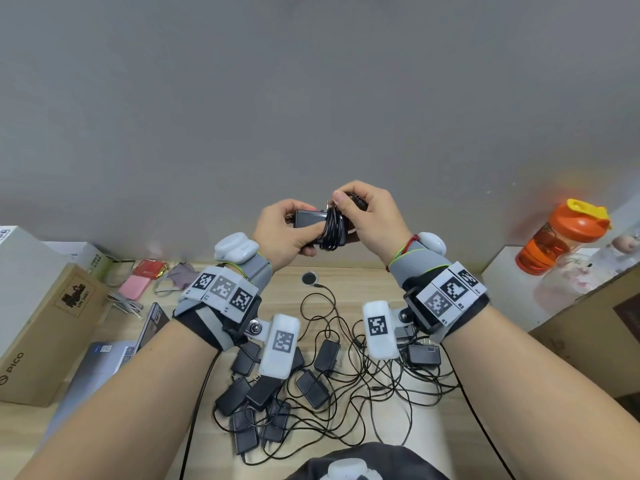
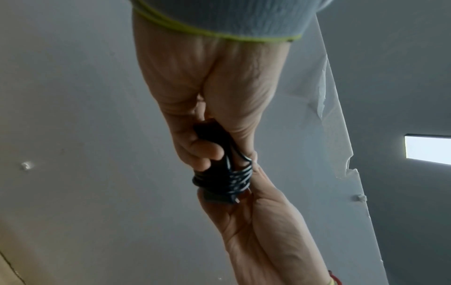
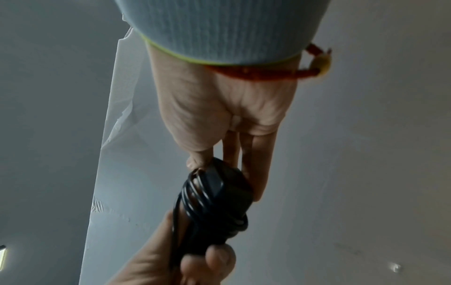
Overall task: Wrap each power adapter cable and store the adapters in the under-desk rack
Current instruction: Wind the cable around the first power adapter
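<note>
Below my raised grip I see a light wooden desk (image 1: 349, 278). Straight under the grip lies a pile of black power adapters (image 1: 270, 393) in a tangle of thin black cables (image 1: 377, 379), with a small round black disc (image 1: 308, 278) nearer the wall. Left of the grip lie a pink pouch (image 1: 133, 286), a red packet (image 1: 148, 268) and a PICO cardboard box (image 1: 45, 337).

Black adapter (image 1: 309, 219) gripped by left hand (image 1: 282, 232), raised above desk (image 1: 349, 277). Cable (image 1: 333, 229) coiled round it, pinched by right hand (image 1: 372, 216). Loose adapters (image 1: 273, 393) tangled below.
</note>
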Tool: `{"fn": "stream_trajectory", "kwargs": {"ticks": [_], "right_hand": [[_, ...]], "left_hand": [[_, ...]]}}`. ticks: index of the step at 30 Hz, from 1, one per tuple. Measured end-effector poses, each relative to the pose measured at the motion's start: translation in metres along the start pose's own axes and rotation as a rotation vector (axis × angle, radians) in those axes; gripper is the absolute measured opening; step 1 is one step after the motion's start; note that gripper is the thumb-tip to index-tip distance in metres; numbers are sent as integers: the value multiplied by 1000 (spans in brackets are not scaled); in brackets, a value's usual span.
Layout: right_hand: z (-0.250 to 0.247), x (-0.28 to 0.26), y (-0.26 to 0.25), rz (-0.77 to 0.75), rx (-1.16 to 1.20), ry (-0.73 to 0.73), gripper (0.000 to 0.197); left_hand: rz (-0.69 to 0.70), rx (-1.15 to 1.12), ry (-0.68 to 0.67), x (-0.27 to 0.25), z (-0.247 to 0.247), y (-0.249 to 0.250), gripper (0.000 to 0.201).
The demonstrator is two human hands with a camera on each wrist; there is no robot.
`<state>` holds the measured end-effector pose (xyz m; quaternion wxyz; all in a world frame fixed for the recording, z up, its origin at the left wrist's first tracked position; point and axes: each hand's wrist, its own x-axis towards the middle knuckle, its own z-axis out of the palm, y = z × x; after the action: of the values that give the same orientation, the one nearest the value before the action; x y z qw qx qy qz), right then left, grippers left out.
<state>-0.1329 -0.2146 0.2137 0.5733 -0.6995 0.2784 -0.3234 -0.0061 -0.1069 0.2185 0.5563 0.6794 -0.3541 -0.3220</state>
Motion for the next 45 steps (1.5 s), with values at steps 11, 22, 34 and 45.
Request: {"fn": "stream_trajectory", "kwargs": {"ticks": [11, 22, 34, 45], "right_hand": [[-1, -1, 7, 75, 44, 88, 18], [-6, 1, 12, 43, -74, 43, 16], [-11, 0, 22, 194, -124, 22, 17], [-4, -1, 24, 321, 95, 39, 18]], "left_hand": [[39, -51, -176, -2, 0, -9, 47], [62, 130, -293, -2, -11, -5, 50], [67, 441, -378, -2, -7, -12, 59], [72, 635, -227, -4, 16, -13, 93]]}}
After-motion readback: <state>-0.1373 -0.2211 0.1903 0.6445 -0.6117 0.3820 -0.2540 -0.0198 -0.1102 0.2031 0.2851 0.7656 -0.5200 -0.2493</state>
